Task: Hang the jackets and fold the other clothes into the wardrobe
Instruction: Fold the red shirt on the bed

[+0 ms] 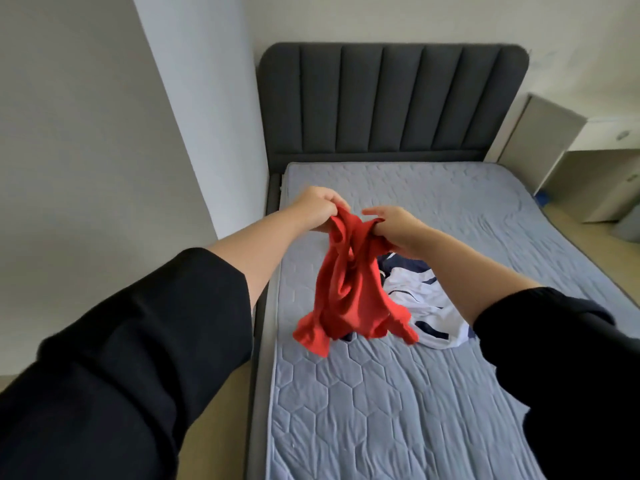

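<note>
The grey-blue quilted mattress [381, 393] is lying open toward its foot and far right side, below the dark grey padded headboard [394, 102]. A crumpled white and navy garment [419, 306] is lying mid-mattress (partly behind the right forearm). Near the mattress's left edge, the bunched red fabric garment [349, 289] is hanging, the left hand [317, 211] and right hand [394, 230] each clutching its top.

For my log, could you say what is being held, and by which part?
The left hand and right hand grip the red garment by its upper end.
</note>
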The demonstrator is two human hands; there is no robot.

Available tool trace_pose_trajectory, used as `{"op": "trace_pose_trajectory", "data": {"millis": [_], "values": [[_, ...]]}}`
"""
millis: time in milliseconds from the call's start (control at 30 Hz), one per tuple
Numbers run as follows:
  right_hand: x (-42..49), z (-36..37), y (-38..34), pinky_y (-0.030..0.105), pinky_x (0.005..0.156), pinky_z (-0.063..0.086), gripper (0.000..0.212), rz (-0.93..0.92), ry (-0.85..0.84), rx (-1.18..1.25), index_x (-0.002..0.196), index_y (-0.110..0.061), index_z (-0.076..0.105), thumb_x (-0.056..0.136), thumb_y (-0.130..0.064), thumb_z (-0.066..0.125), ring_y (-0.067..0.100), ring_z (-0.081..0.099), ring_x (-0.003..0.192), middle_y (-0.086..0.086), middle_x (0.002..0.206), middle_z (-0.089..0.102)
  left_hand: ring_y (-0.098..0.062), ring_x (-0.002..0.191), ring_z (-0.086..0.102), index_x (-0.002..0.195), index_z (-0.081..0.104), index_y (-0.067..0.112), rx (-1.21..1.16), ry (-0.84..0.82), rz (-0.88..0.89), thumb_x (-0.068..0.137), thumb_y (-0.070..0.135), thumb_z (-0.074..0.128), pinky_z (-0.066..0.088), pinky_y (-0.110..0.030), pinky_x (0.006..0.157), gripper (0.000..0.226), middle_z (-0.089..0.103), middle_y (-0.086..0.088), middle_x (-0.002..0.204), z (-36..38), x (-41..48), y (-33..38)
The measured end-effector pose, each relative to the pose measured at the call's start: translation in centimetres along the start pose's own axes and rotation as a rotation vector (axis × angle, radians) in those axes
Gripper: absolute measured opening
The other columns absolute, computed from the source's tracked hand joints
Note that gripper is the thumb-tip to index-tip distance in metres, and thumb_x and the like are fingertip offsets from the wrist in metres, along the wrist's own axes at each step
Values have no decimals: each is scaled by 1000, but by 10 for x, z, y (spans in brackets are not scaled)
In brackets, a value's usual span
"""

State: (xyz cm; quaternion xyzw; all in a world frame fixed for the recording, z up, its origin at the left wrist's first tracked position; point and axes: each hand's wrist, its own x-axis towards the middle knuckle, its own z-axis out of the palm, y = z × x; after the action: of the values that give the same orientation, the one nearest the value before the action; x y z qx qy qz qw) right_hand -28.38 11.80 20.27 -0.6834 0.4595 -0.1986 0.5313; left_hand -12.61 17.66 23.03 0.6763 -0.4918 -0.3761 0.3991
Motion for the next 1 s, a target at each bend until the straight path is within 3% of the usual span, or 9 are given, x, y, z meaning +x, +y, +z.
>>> {"op": "trace_pose_trajectory", "data": {"millis": [100, 233, 300, 367, 500, 633, 767, 867, 1000], "values": [[-11, 8, -18, 26, 56, 53, 28, 21, -196, -31, 92, -6, 64, 84, 13, 45, 20, 66, 61, 10, 72, 68, -15, 63, 57, 88, 68, 12, 95, -20, 129, 83, -14, 38, 53, -24, 60, 40, 63, -10, 80, -8, -2, 19], [-6, 14, -44, 36, 68, 48, 13, -53, 166, -150, 91, -1, 66, 83, 2, 56, 23, 56, 72, 13, 82, 59, -14, 76, 66, 93, 67, 21, -80, -4, 137, 89, -1, 51, 56, -27, 72, 27, 68, -4, 88, -33, -1, 20], [-7, 17, -57, 38, 73, 51, 20, -78, 214, 25, 100, 1, 66, 83, 3, 55, 25, 59, 76, 14, 86, 62, -15, 93, 66, 104, 63, 27, -54, -92, 42, 93, 10, 55, 52, -31, 82, 23, 69, 1, 98, -52, -1, 5], [-9, 17, -71, 38, 73, 52, 24, -93, 142, 268, 102, -1, 64, 85, 8, 49, 28, 60, 74, 15, 86, 63, -14, 116, 55, 124, 55, 31, 86, -367, -116, 91, 7, 55, 42, -36, 97, 40, 64, 6, 119, -68, -5, -15], [-14, 11, -100, 31, 59, 56, 28, -66, 0, 673, 80, -4, 65, 87, 3, 38, 25, 64, 58, 12, 64, 65, -11, 138, 27, 137, 43, 33, 395, -630, -421, 81, 3, 69, 24, -36, 112, 68, 40, 12, 148, -65, -21, -57], [-14, -5, -102, 30, 52, 55, 34, -85, 73, 849, 64, 0, 63, 83, -3, 36, 29, 63, 54, 14, 56, 61, -19, 128, 44, 126, 57, 20, 610, -423, -410, 88, 25, 66, 36, -35, 105, 39, 54, 2, 135, -43, -27, -92], [7, -36, -80, 42, 81, 56, 28, 43, 339, 774, 106, -4, 63, 89, -9, 42, 31, 65, 84, 15, 93, 65, -24, 96, 61, 111, 65, 8, 532, -146, -270, 97, 30, 51, 45, -31, 86, 29, 66, -8, 103, -40, -22, -87], [21, -56, -51, 47, 90, 52, 34, 211, 419, 406, 123, 0, 54, 90, -9, 47, 34, 64, 100, 20, 115, 63, -25, 92, 59, 104, 67, 5, 506, -38, -140, 98, 30, 48, 42, -26, 77, 32, 63, -9, 95, -39, -12, -58], [22, -57, -25, 37, 77, 46, 32, 189, 343, -149, 117, 2, 52, 86, -7, 51, 27, 54, 90, 22, 106, 58, -32, 106, 61, 117, 64, 3, 222, 61, -44, 98, 28, 50, 49, -41, 96, 34, 64, -16, 114, -30, 0, -7]]}}
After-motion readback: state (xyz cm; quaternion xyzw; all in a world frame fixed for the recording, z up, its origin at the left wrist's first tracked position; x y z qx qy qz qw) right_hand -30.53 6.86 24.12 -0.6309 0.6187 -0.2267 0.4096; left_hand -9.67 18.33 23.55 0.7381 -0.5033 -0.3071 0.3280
